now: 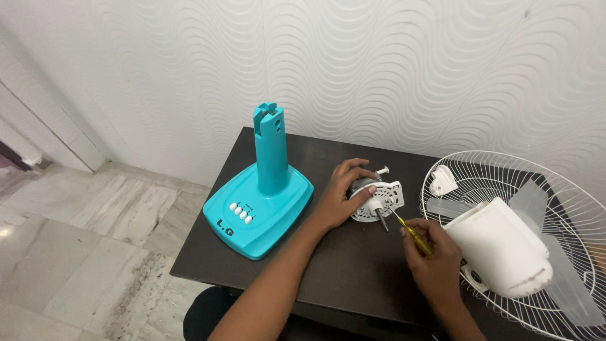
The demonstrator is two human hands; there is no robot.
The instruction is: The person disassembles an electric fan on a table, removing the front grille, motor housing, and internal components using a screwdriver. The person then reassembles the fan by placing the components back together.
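The left hand (341, 192) is cupped over the fan motor (374, 199), fingers wrapped round its top & side, pressing it to the table (341, 265), apparently to stop it rolling or twisting. The motor sits about mid-table, between the turquoise fan base (259, 211) & the wire guard (555, 208), its white round front plate & metal shaft tipped toward the person. The right hand (432, 252) pinches a thin screwdriver (410, 232) w/ a yellow handle, fingers closed round it, the blade angled up-left so the tip meets the motor's front plate near the shaft; whether it sits in a screw head is too small to tell. The base is glossy plastic, a squarish foot w/ a row of white buttons & an upright hollow column notched at the top, set at the table's left edge, just beside the left hand. The guard is a white wire dish lying flat at the right, prob. serving as a tray: in it rest a smooth white motor cover (499, 246), bucket-shaped, on its side, translucent blades (555, 265) under it, & a small white bracket (442, 180). The table is dark w/ a matte wood grain; the wall behind has a raised wavy pattern.
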